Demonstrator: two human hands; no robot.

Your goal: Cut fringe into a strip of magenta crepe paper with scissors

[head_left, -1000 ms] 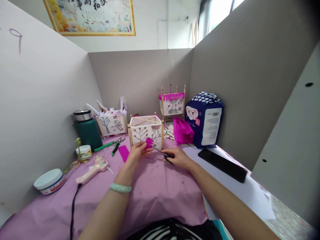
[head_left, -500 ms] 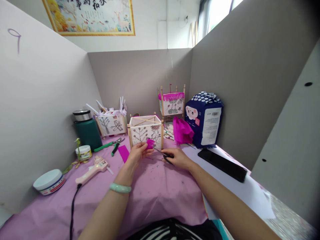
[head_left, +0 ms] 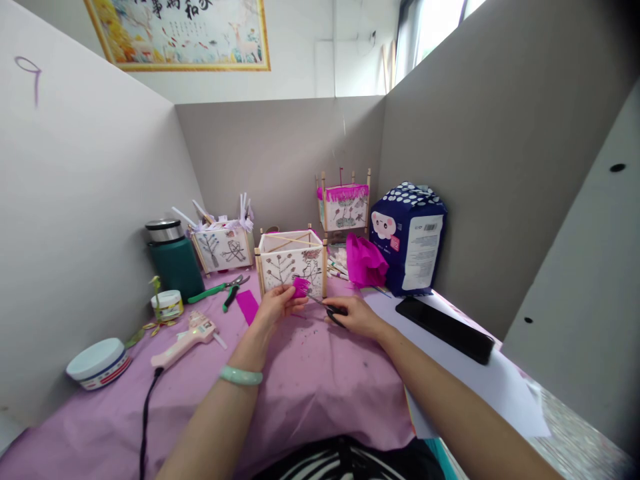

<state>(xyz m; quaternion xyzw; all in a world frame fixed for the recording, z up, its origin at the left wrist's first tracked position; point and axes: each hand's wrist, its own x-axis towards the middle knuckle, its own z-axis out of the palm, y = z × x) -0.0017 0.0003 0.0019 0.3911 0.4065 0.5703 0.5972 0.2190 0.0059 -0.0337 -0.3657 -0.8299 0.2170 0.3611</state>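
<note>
Pinched in my left hand (head_left: 279, 307) is a small magenta paper strip (head_left: 301, 287) with a fringed edge. My right hand (head_left: 361, 316) grips black-handled scissors (head_left: 336, 315), whose blades point left and meet the fringed side of the strip. Just behind both hands stands a white box lantern (head_left: 292, 265) with wooden corner posts and drawn plants on its front. Flat on the cloth, left of my left hand, lies another magenta strip (head_left: 247, 307).
On the left are a glue gun (head_left: 185, 343), pliers (head_left: 231, 297), jars and a green thermos (head_left: 175, 263). A fringed lantern (head_left: 345, 210), crumpled magenta paper (head_left: 366, 261) and a blue package (head_left: 407, 240) stand behind. A black phone (head_left: 445, 329) lies on white paper at right.
Both hands stay almost in place. The fringe on the magenta strip looks slightly more spread beside the scissor blades.
</note>
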